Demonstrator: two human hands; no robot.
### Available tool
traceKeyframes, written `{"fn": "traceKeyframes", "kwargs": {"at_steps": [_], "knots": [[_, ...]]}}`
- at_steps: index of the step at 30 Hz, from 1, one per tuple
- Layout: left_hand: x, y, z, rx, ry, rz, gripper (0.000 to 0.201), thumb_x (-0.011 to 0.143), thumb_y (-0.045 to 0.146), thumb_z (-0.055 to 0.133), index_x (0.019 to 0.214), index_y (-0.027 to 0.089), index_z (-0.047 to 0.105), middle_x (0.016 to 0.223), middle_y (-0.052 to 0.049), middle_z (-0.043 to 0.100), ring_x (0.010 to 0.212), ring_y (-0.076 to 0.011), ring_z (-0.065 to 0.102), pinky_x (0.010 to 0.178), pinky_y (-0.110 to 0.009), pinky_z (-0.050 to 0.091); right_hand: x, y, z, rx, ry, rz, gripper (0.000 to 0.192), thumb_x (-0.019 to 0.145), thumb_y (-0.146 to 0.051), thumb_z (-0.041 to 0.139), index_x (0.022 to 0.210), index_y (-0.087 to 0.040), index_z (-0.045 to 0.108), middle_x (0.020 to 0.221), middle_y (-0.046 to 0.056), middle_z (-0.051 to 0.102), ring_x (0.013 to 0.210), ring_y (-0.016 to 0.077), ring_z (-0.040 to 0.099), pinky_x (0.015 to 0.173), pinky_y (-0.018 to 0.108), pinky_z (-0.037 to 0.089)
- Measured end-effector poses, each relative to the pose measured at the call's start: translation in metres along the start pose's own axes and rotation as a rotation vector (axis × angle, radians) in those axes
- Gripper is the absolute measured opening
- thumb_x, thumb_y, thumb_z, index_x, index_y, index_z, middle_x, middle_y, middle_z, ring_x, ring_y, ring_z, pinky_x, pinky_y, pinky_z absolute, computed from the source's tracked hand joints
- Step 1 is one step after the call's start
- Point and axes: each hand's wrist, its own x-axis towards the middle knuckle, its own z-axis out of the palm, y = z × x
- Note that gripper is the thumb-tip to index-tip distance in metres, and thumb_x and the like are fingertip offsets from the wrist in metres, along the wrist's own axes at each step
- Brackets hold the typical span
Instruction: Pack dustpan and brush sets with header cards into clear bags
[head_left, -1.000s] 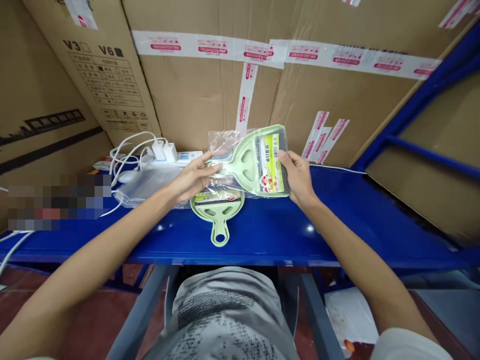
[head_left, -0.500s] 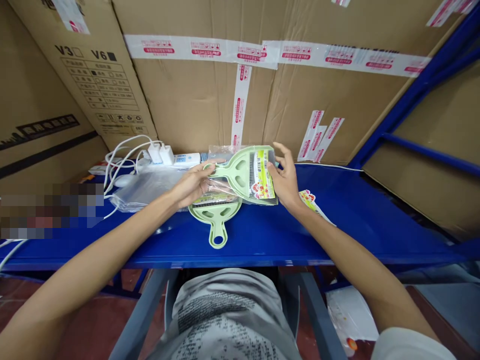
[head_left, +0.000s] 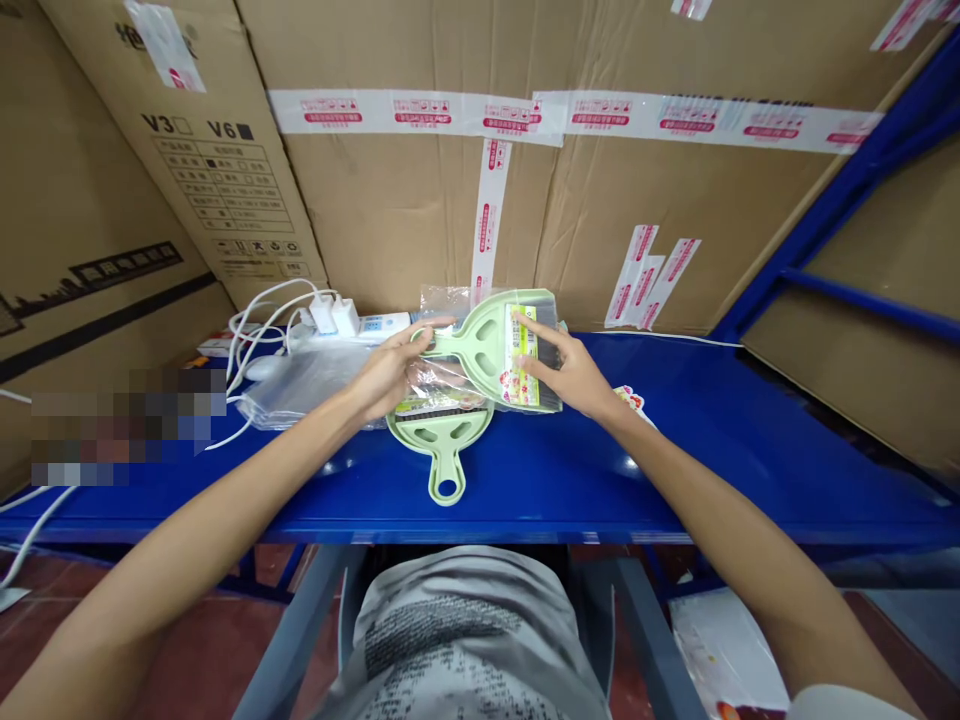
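On the blue shelf [head_left: 675, 450]: bagged green dustpan [head_left: 491, 345], over a second dustpan [head_left: 442, 440].
Left hand [head_left: 390, 370]: arm outstretched, pinching the handle.
Right hand [head_left: 574, 375]: fingers spread flat on the glossy label [head_left: 521, 355].
Material: smooth plastic, crinkled clear bag.

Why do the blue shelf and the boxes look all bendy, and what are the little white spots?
Head view: the wide lens bows the blue metal shelf and the brown cardboard boxes towards the edges; the white spots are lamp glare on the shelf; a pixelated patch hides something at the far left; the left hand looks sharp.
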Motion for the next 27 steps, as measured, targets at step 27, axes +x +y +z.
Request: {"fn": "traceKeyframes", "kwargs": {"at_steps": [27], "knots": [[0.008,0.017,-0.011,0.022,0.124,-0.074,0.028,0.105,0.017,0.056,0.122,0.007,0.076,0.099,-0.016,0.079,0.070,-0.0231,0.079,0.065,-0.034,0.068,-0.001,-0.011,0.006,0.558,0.100,0.383,0.119,0.077,-0.039,0.087,0.172,-0.038,0.016,0.102,0.001,0.080,0.091,0.0258,0.075,0.080,0.041,0.063]]}}
